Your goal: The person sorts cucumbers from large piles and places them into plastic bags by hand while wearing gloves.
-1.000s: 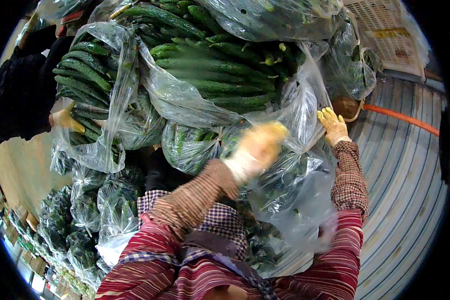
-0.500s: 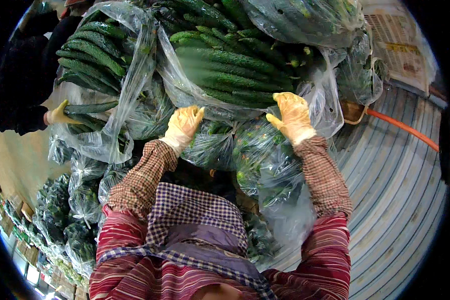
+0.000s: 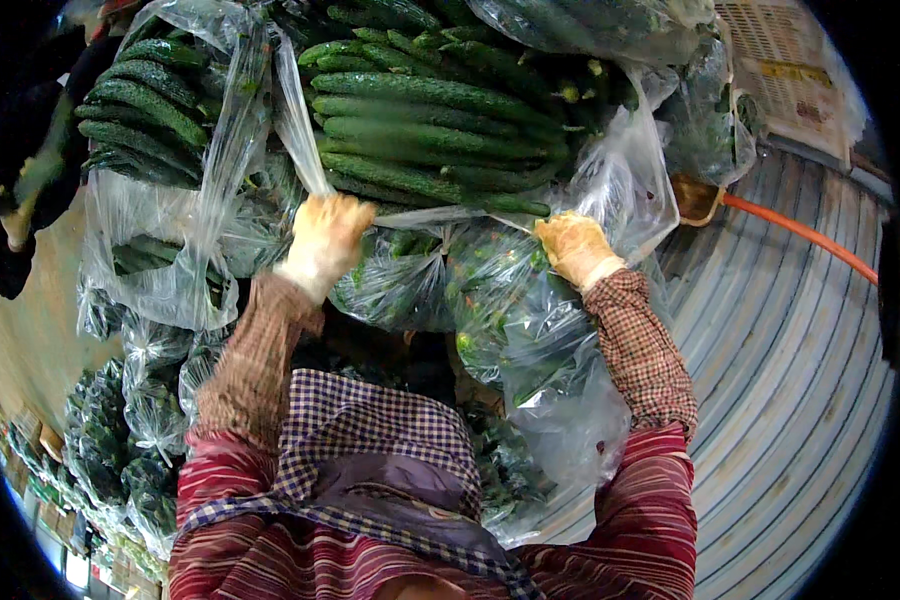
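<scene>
While the left hand clenches the bag edge, the right hand pinches it.

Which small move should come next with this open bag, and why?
Perhaps raise the near edge of the clear bag toward the cucumbers: the left grip and right grip both appear to hold its film, while the top cucumbers lie uncovered.

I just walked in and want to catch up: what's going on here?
The left hand and right hand, both gloved, grip the near edge of an open plastic bag. The cucumbers lie uncovered in it, mostly side by side. To the left is another open bag of cucumbers, with a co-worker in dark clothing beside it.
</scene>
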The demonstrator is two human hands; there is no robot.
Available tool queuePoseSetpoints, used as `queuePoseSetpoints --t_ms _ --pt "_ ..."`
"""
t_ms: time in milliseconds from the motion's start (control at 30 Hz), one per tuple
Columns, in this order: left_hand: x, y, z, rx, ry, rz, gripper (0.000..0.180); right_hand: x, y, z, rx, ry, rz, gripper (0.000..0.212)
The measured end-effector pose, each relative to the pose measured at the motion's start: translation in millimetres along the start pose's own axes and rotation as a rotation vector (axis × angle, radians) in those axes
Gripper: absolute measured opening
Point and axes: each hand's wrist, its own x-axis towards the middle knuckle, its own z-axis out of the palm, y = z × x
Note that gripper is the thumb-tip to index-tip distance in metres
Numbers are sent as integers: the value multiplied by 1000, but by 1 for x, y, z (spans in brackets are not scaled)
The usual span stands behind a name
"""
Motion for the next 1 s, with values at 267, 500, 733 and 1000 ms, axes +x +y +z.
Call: queuePoseSetpoints --t_ms 267,500,733,1000 --pt "-51 -45 76 -421 155 -197 31 18 -15 -36 420 83 138 45" --pt "-43 -38 69 -765 218 -235 41 72 -76 -65 139 604 240 48" --pt "-32 17 23 -1511 527 -697 32 67 -49 -34 360 998 111 41" --pt "0 87 -22 -1746 333 -253 86 31 -134 -169 889 727 -107 44"
